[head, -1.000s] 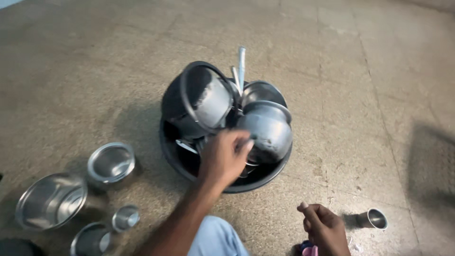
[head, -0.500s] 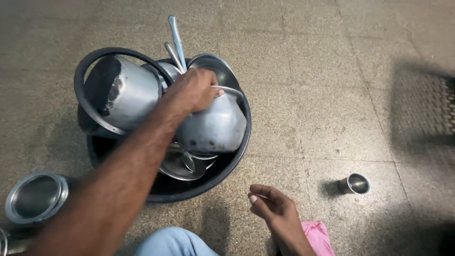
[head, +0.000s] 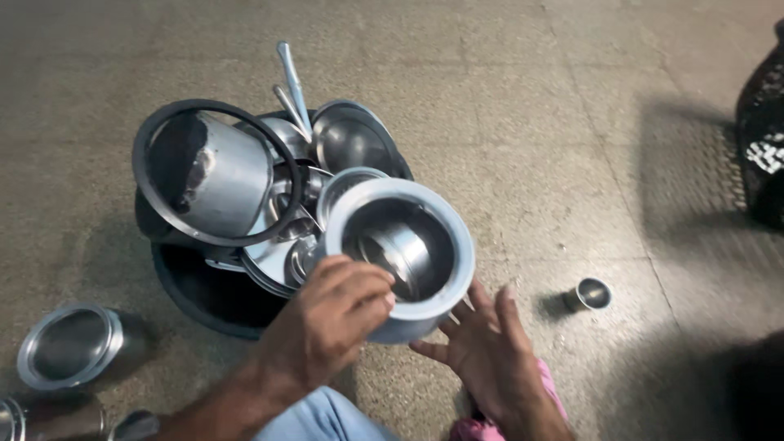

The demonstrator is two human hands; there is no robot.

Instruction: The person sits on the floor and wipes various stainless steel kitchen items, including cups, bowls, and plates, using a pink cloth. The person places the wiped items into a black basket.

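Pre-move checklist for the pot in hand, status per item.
1. Left hand grips the rim of the steel pot: ok.
2. Right hand supports the pot: cannot tell; open palm is beside and below it, contact unclear.
3. Pot lifted out of the dark basin: ok, tilted mouth-up toward the camera.
4. Pot contents: cannot tell; shiny inside.
5. Remaining pile stable: not ok; the large pot lies on its side, leaning.
6. Small steel cup apart from the hands: ok.

A round steel pot (head: pixel 400 253) — shiny, empty, mouth tilted towards the camera — lifted just beside the heaped basin.
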